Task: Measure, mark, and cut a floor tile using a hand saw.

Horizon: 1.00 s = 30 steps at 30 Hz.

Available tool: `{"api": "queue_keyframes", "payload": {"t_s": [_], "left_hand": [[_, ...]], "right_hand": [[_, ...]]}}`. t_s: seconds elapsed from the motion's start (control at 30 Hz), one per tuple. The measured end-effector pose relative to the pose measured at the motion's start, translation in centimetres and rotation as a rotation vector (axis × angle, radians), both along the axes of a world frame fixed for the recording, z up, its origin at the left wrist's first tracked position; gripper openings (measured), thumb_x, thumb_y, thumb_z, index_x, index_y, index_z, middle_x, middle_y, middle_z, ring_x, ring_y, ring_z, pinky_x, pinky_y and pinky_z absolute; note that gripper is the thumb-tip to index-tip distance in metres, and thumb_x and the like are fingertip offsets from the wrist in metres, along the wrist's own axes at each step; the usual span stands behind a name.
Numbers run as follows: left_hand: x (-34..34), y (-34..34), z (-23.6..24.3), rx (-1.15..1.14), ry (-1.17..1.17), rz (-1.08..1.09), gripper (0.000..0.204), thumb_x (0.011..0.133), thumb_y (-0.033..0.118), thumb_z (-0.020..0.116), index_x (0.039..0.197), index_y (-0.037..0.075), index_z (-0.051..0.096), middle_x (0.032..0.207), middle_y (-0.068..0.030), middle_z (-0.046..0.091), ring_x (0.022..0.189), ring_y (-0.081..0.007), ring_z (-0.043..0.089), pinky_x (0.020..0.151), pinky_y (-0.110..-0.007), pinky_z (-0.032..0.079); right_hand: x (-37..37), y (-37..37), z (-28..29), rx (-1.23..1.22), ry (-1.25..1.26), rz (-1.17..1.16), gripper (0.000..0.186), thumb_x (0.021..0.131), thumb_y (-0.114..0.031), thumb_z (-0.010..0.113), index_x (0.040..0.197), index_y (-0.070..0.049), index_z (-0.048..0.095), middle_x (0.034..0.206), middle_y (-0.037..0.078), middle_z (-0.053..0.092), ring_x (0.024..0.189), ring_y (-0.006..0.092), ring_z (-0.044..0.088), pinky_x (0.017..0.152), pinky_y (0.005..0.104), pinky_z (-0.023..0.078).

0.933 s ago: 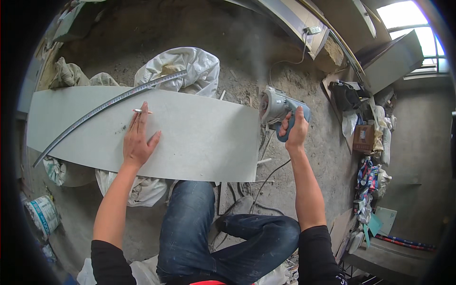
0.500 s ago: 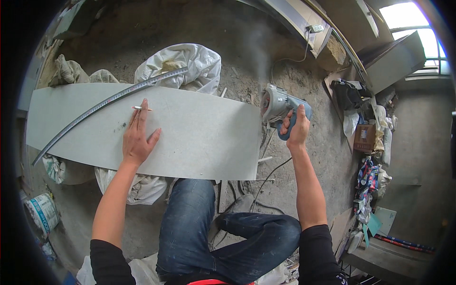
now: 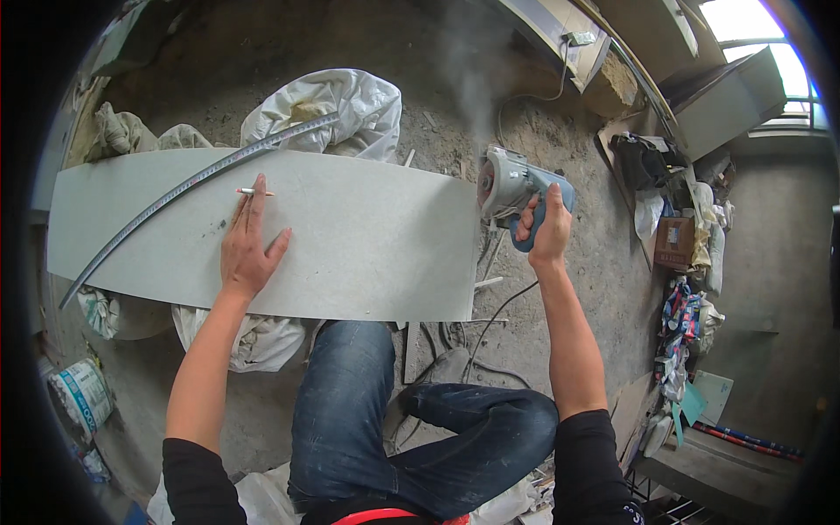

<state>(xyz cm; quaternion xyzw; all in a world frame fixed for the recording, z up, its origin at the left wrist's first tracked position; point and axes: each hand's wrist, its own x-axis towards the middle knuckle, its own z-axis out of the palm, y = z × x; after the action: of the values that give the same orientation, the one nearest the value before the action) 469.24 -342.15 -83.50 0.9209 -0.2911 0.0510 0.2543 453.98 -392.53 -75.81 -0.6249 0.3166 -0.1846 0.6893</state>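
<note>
A long, pale grey slab [image 3: 385, 236] lies across white sacks in front of my knees. My left hand [image 3: 249, 249] rests flat on it, fingers stretched forward, with a slim white-and-orange stick [image 3: 252, 192] held between them; its kind is unclear. My right hand [image 3: 547, 223] is wrapped round the blue-grey handle of a handheld power cutter [image 3: 507, 185] at the slab's right edge. Its blade is mostly hidden, and pale dust streams away from it toward the far side. A curved metal tape measure blade [image 3: 188, 185] lies across the slab's left part.
White sacks [image 3: 372, 109] bulge beyond the slab, and another sack [image 3: 267, 341] shows at its near edge. A black cable [image 3: 494, 319] trails over the dusty floor near my feet. To the right stand a cardboard box [image 3: 674, 243] and heaped bags. A printed sack [image 3: 81, 394] sits at left.
The cutter has shifted slightly toward the far side along the slab's right edge, and its dust plume looks thicker. My left hand stays flat on the slab.
</note>
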Motion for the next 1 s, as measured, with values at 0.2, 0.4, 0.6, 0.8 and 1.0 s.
{"api": "queue_keyframes", "payload": {"t_s": [0.2,0.4,0.6,0.8,1.0], "left_hand": [[0.0,0.1,-0.1,0.008,-0.006,-0.002,0.101,0.1,0.03,0.08,0.182,0.009,0.024,0.177,-0.0194,0.047,0.155,-0.0491,0.052,0.13,-0.052,0.045],[0.0,0.0,-0.2,0.012,0.026,0.008,0.102,0.1,0.031,0.08,0.183,0.01,0.024,0.177,-0.0193,0.048,0.154,-0.0491,0.053,0.129,-0.053,0.045],[-0.1,0.0,-0.3,0.013,0.015,0.008,0.101,0.1,0.031,0.079,0.182,0.01,0.025,0.178,-0.0169,0.047,0.155,-0.0492,0.052,0.129,-0.053,0.045],[-0.1,0.1,-0.4,0.023,0.0,0.01,0.1,0.101,0.032,0.079,0.182,0.01,0.025,0.18,-0.0158,0.044,0.156,-0.0493,0.051,0.129,-0.053,0.045],[0.0,0.1,-0.4,0.035,0.008,0.007,0.1,0.101,0.031,0.078,0.182,0.01,0.025,0.182,-0.0142,0.042,0.156,-0.049,0.052,0.13,-0.053,0.045]], "right_hand": [[-0.5,0.5,0.3,-0.008,0.018,-0.006,0.064,0.115,-0.064,0.06,0.095,-0.003,0.06,0.065,0.004,0.056,0.046,0.0152,0.051,0.043,0.0315,0.042],[-0.9,0.3,0.1,0.006,-0.001,0.007,0.064,0.115,-0.064,0.059,0.095,-0.003,0.06,0.065,0.004,0.055,0.046,0.0151,0.051,0.043,0.0314,0.043],[-1.4,0.5,0.0,0.016,-0.013,0.008,0.064,0.116,-0.063,0.059,0.094,-0.003,0.06,0.064,0.005,0.056,0.045,0.0153,0.051,0.042,0.0318,0.043],[-1.5,1.1,0.2,-0.009,0.002,-0.004,0.064,0.115,-0.062,0.06,0.093,-0.003,0.061,0.064,0.006,0.056,0.045,0.0157,0.052,0.042,0.0323,0.044],[-1.2,0.8,0.0,0.0,0.015,-0.027,0.063,0.115,-0.062,0.061,0.093,-0.003,0.061,0.064,0.005,0.056,0.046,0.016,0.052,0.043,0.032,0.044]]}}
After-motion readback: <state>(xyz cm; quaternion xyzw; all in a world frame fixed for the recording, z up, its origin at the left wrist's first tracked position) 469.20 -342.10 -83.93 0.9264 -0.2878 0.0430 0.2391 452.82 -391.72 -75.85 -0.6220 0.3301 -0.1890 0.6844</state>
